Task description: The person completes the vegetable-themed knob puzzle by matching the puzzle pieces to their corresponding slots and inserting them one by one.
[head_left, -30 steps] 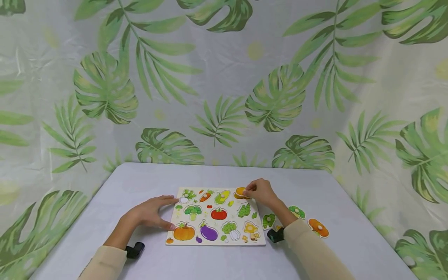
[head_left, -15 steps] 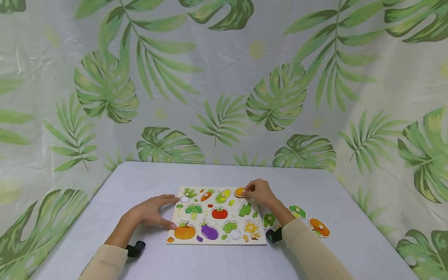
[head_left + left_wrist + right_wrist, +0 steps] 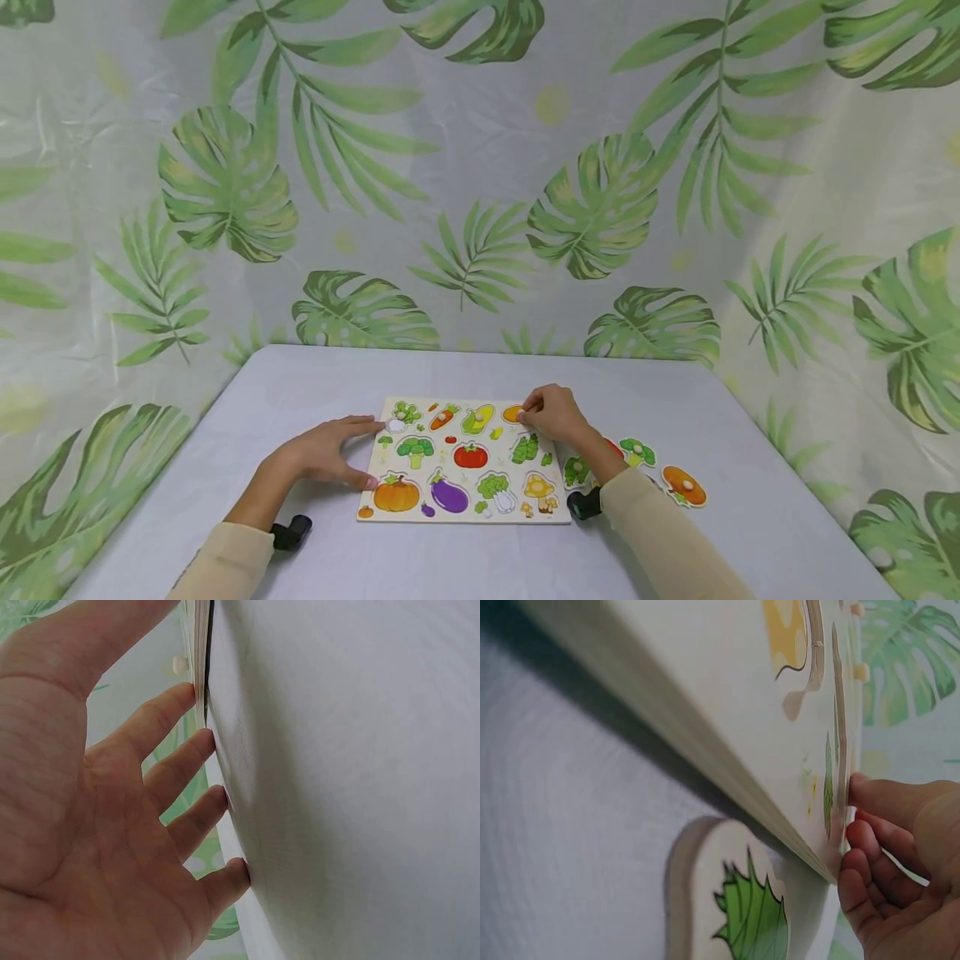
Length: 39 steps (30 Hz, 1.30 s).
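Observation:
A puzzle board (image 3: 442, 458) printed with vegetables lies flat on the table. At its far right corner my right hand (image 3: 557, 414) pinches an orange puzzle piece (image 3: 512, 413), partly hidden by the fingertips. In the right wrist view, the right hand (image 3: 911, 840) has thumb and fingers curled at the far end of the board (image 3: 690, 667). My left hand (image 3: 326, 454) spreads along the board's left side, thumb at the near left corner and fingertips at the far left. The left wrist view has the left hand (image 3: 135, 832) with fingertips against the board's edge (image 3: 201, 667).
Loose pieces lie right of the board: a leafy green one (image 3: 575, 472), a broccoli (image 3: 637, 452), an orange one (image 3: 683, 486) and a red one (image 3: 614, 447) half behind the right forearm. A leafy green piece (image 3: 754, 915) stands out in the right wrist view. A leaf-patterned curtain (image 3: 480, 183) hangs behind.
The orange piece has settled lower and flatter into the board's corner under my right fingers. My right forearm has shifted slightly left, uncovering a red piece. My left hand stays put.

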Motion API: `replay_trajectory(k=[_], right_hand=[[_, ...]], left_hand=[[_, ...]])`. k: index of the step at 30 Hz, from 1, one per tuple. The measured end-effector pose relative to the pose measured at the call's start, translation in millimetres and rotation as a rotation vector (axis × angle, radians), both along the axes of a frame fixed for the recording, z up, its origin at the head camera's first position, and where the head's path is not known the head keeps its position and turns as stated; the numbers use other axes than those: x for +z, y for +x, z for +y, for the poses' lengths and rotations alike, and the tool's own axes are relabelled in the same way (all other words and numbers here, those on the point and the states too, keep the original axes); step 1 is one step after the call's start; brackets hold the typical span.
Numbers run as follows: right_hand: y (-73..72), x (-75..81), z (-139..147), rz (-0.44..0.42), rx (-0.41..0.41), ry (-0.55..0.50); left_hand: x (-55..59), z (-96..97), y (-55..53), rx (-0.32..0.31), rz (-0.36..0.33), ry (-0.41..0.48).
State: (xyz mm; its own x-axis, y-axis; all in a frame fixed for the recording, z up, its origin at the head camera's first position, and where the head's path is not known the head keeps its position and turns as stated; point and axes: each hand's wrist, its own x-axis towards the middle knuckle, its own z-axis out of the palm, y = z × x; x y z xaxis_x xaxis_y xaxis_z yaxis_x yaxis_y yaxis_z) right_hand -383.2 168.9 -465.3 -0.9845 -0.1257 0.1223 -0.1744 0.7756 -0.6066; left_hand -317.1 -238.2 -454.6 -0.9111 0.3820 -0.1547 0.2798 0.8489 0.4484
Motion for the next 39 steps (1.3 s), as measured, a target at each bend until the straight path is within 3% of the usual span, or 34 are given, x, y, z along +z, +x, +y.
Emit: replay_trajectory(k=[21,39], right_hand=[[4.5,7.5,7.8,-0.014,-0.002,-0.034],[20.7,20.4,35.5,-0.027,0.017,-0.072]], left_hand=[[0.6,-0.9,2.2,-0.008,0.001,0.007],[4.5,0.0,3.5,-0.034,0.004,-0.007]])
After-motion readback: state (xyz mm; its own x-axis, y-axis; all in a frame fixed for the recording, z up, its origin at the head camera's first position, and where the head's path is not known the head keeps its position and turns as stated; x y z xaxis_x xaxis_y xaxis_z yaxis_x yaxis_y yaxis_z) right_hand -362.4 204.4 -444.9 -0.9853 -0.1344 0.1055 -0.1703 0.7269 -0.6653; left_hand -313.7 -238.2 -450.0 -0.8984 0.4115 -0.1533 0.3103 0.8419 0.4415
